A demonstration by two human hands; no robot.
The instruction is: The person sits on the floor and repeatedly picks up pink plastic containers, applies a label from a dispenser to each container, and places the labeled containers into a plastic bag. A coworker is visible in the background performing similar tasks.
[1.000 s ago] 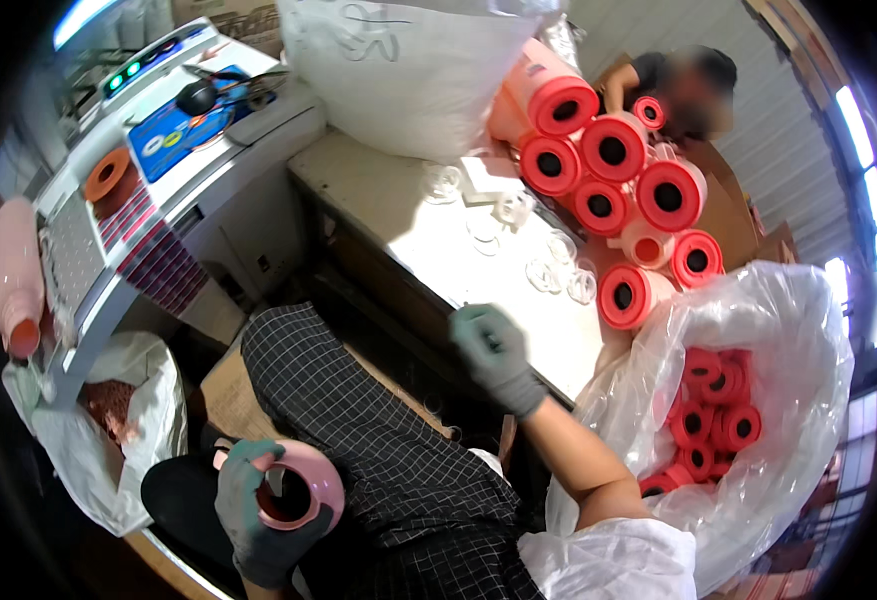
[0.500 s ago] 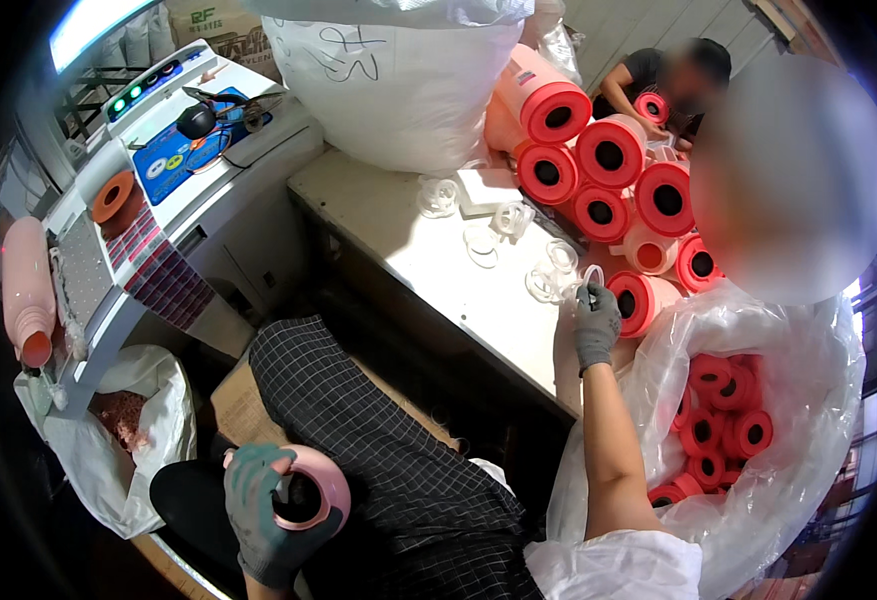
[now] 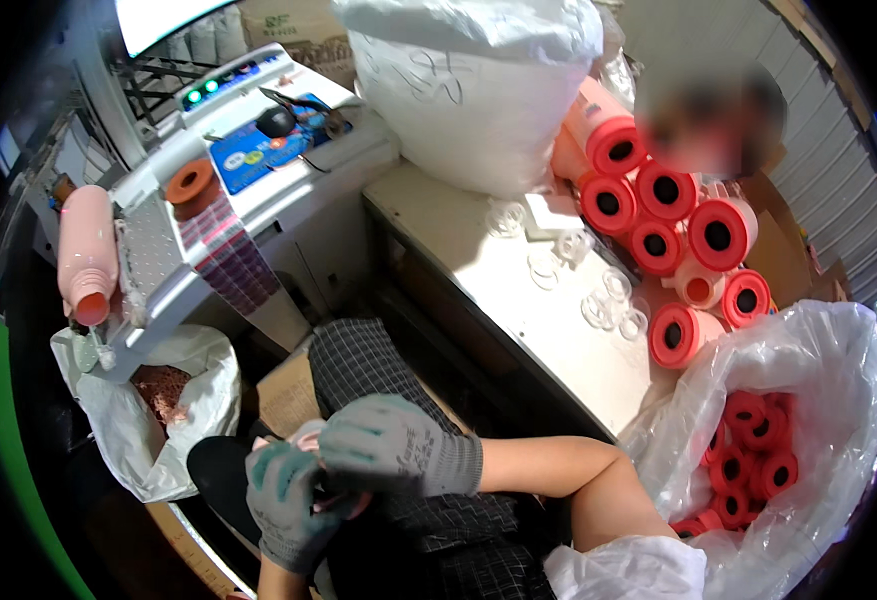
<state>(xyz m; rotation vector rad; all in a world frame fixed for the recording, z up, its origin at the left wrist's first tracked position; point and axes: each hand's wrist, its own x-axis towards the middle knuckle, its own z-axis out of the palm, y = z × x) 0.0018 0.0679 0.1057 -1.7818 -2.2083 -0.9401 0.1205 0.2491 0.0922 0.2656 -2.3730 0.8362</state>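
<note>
Low over my lap, my left hand (image 3: 293,508), in a grey glove with a greenish palm coating, is wrapped round a pink plastic bottle (image 3: 360,504). My right hand (image 3: 383,443), gloved alike, reaches across from the right with its fingers curled over the bottle's opening. The two hands cover most of the bottle, and whatever the right fingers hold is hidden. On the white table, several loose white rings (image 3: 598,308) lie beside a small white block (image 3: 550,216).
Pink bottles with red ends (image 3: 673,335) are stacked at the table's right; a person sits behind them. A clear plastic bag (image 3: 828,400) holds many red-ended pieces. At left stand a white machine (image 3: 333,205), a pink bottle (image 3: 88,250) and a white scrap sack (image 3: 220,375).
My right hand has left the white rings on the table and come down left to the bottle in my left hand. The view has shifted left.
</note>
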